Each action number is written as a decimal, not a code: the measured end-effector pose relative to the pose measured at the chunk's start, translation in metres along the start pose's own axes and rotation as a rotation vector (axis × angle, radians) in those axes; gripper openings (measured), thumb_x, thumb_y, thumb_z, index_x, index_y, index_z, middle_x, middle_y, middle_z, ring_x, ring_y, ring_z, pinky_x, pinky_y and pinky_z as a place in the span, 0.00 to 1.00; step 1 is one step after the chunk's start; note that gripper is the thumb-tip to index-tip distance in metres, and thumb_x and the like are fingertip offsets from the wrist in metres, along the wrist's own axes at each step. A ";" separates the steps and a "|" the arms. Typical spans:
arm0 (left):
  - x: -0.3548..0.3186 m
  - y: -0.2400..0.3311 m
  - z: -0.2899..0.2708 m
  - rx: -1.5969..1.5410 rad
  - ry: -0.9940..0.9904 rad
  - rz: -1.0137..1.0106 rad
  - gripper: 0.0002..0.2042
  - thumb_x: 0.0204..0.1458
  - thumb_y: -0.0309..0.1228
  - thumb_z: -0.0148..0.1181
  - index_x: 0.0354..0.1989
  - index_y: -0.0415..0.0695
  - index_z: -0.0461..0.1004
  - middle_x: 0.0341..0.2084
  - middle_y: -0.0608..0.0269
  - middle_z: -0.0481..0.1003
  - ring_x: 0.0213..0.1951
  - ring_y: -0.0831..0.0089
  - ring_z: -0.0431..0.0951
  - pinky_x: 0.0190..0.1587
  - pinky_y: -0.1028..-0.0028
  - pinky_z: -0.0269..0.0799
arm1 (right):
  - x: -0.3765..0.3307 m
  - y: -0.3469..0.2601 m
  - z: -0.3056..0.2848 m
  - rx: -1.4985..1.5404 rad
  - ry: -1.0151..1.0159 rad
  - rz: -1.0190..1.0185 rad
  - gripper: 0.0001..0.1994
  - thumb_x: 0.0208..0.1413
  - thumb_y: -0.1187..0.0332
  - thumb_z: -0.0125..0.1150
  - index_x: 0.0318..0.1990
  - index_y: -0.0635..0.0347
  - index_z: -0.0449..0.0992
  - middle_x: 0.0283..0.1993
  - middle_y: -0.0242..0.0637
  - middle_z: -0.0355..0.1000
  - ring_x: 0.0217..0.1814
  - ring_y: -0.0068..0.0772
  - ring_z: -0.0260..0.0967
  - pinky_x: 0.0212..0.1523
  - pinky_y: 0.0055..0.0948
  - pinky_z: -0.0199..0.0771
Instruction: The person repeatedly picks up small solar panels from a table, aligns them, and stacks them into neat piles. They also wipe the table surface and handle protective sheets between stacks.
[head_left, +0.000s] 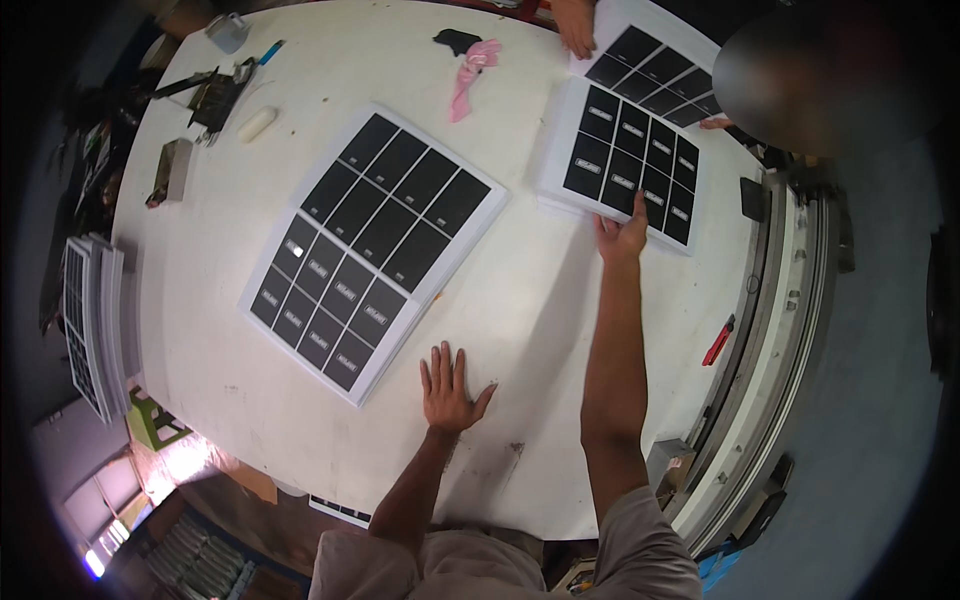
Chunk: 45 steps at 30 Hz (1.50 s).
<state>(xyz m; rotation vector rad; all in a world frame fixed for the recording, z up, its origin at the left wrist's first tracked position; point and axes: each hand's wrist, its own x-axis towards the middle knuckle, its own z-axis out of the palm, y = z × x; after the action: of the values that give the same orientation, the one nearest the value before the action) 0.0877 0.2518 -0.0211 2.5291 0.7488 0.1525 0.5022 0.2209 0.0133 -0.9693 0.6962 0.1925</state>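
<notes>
- The person's left hand [455,392] lies open on the white table [535,420], fingers spread, holding nothing.
- The right hand [622,235] touches the near edge of the black-panelled sheet stack [628,158], toward the table's far right; its fingers' undersides are hidden, so whether it grips cannot be told.
- A co-worker's hand [575,27] is cut off at the wrist above; a blurred patch hides the area to its right.

the white table [200,340] has a green stool [153,425] by its lower left edge, bright light [190,460] nearby, grey floor [875,330] past its right edge.
</notes>
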 end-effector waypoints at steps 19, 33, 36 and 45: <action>0.043 -0.041 -0.078 0.212 0.343 -0.272 0.41 0.49 0.49 0.68 0.67 0.41 0.59 0.63 0.43 0.58 0.64 0.46 0.58 0.64 0.44 0.50 | -0.400 0.022 -0.539 -1.287 0.009 0.272 0.21 0.47 0.62 0.76 0.43 0.70 0.79 0.34 0.44 0.80 0.33 0.35 0.79 0.32 0.32 0.82; 0.067 -0.090 -0.095 0.651 0.003 0.143 0.26 0.51 0.29 0.60 0.60 0.36 0.67 0.46 0.49 0.70 0.48 0.54 0.74 0.42 0.57 0.81 | -0.405 -0.008 -0.588 -1.203 -0.053 0.406 0.23 0.56 0.64 0.70 0.52 0.74 0.72 0.43 0.51 0.78 0.41 0.43 0.81 0.35 0.35 0.83; 0.066 -0.098 -0.115 0.718 0.021 0.224 0.23 0.53 0.25 0.56 0.58 0.30 0.69 0.49 0.40 0.73 0.45 0.51 0.78 0.37 0.58 0.84 | -0.404 -0.018 -0.588 -1.157 -0.008 0.392 0.21 0.56 0.65 0.69 0.50 0.73 0.72 0.42 0.49 0.78 0.39 0.41 0.81 0.34 0.33 0.83; 0.115 -0.099 -0.327 0.539 -0.108 0.037 0.14 0.51 0.21 0.53 0.47 0.33 0.69 0.32 0.42 0.79 0.33 0.45 0.82 0.39 0.56 0.80 | -0.389 -0.004 -0.679 -1.277 -0.055 0.203 0.19 0.56 0.62 0.69 0.45 0.71 0.77 0.34 0.47 0.80 0.28 0.34 0.79 0.27 0.29 0.78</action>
<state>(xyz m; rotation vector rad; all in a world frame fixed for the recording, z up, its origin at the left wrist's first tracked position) 0.0588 0.5251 0.2120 3.0267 0.7799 -0.2005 -0.1046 -0.2723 0.0058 -2.0880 0.5847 0.9078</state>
